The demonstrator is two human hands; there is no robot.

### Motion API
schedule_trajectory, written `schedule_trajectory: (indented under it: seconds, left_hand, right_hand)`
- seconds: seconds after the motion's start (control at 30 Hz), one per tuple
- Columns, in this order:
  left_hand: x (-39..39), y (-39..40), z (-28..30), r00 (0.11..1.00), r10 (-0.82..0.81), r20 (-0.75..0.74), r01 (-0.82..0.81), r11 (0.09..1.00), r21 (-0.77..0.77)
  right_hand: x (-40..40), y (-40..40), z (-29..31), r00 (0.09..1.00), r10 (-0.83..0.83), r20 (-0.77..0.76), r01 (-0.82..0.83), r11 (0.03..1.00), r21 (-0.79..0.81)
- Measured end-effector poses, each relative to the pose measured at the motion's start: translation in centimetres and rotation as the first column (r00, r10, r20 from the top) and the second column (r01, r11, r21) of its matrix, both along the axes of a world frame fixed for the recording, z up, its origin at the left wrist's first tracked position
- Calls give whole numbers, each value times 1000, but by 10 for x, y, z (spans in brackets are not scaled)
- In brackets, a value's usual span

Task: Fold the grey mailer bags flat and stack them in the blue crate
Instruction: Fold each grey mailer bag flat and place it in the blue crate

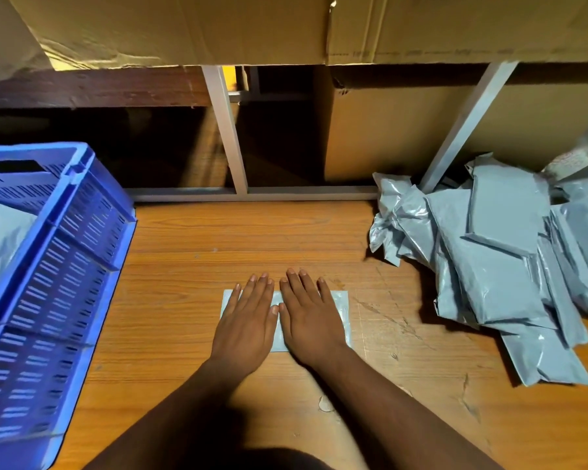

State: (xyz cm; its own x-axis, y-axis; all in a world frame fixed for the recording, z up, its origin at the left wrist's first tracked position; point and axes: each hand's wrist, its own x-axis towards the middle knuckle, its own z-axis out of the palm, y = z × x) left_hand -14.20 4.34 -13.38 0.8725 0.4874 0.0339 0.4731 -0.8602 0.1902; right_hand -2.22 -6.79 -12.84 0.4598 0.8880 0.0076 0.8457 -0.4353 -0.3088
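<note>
1. We see a folded grey mailer bag (340, 312) lying flat on the wooden worktop (190, 300), roughly midway between its left and right sides and toward the near edge.
2. Our left hand (246, 329) lies palm down on the left half of the bag, its fingers (259, 290) straight and spread, pressing and not gripping.
3. Our right hand (309, 320) lies the same way on the right half, fingers straight and released, with the two thumbs nearly touching over the middle of the bag.
4. Only the bag's left corner, right strip and a sliver between the hands show; the rest is hidden under the palms.
5. A blue crate (58, 283) with slotted walls stands at the left edge of the worktop, well apart from the hands. Something pale grey (0, 245) lies inside it, but we cannot tell how many bags that is.
6. A loose heap of grey mailer bags (499, 262) sits at the right edge, toward the far right corner, overlapping and crumpled in places.
7. Along the far edge runs a grey metal frame (231, 147), with a cardboard box (404, 137) behind it and more cardboard (184, 28) overhead.
</note>
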Motion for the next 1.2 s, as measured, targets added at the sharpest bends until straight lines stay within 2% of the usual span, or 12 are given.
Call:
schedule_trajectory:
  seconds: [0.37, 0.57, 0.7, 0.9, 0.97, 1.03, 1.1, 1.2]
  left_hand:
    - [4, 2, -13, 998, -28, 54, 24, 998, 64]
    - [2, 1, -13, 996, -11, 88, 9, 1000, 24]
    - [-6, 4, -13, 991, 137, -1, -137, 991, -11]
    - [-7, 3, -8, 989, 122, -82, -125, 992, -24]
    - [-10, 6, -5, 992, 114, -59, -119, 989, -87]
    - [-13, 14, 3, 992, 129, -4, -126, 963, -238]
    - [-10, 27, 20, 989, 147, 14, -131, 918, -374]
    - [0, 49, 58, 991, 71, -115, -116, 880, -460]
  right_hand:
    - [2, 6, -6, 999, -1, 38, 4, 996, -88]
    - [2, 6, -6, 1000, 4, 12, -3, 996, -89]
    - [12, -21, -7, 996, -84, 21, 85, 994, -62]
    - [16, -27, -2, 995, -99, -29, 96, 992, -85]
    - [22, -33, 3, 993, -60, -99, 57, 998, -38]
    - [33, -40, 12, 980, -24, -199, 23, 1000, -6]
    - [45, -36, 29, 977, -3, -212, -2, 1000, -26]
    - [56, -22, 61, 968, 38, -248, -38, 999, 5]
